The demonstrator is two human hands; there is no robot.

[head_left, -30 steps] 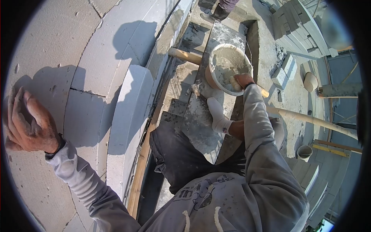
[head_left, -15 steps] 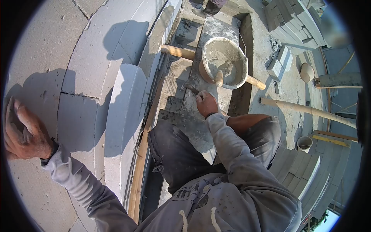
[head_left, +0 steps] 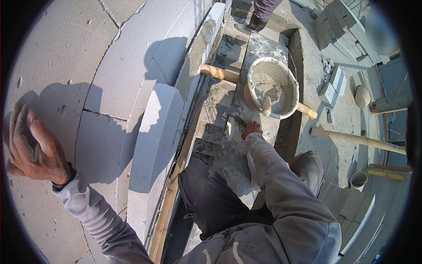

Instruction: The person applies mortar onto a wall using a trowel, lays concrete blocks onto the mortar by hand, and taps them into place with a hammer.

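My left hand (head_left: 35,147) rests against the pale block wall (head_left: 48,92) on the left, fingers stretched out, holding nothing. On the mortar-stained plank (head_left: 231,145), my right hand (head_left: 252,129) lies low with its fingers partly spread, beside a dark flat-headed tool (head_left: 235,118) whose handle end it seems to touch. Just beyond it stands a bucket (head_left: 251,94) of wet grey mortar (head_left: 274,75). A round wooden handle (head_left: 267,107) sticks out of the bucket toward me; what it belongs to is sunk in the mortar.
A loose white block (head_left: 156,136) stands along the wall. Wooden poles (head_left: 220,74) jut out by the bucket. Another person's leg (head_left: 259,15) is at the far end of the plank. Stacked blocks (head_left: 345,33), a pole (head_left: 358,140) and a small pail (head_left: 358,180) are at right.
The view has shifted, so the scene sits further right and lower. My right hand has moved slightly forward, and its fingers have loosened from a fist. My left hand stays on the wall.
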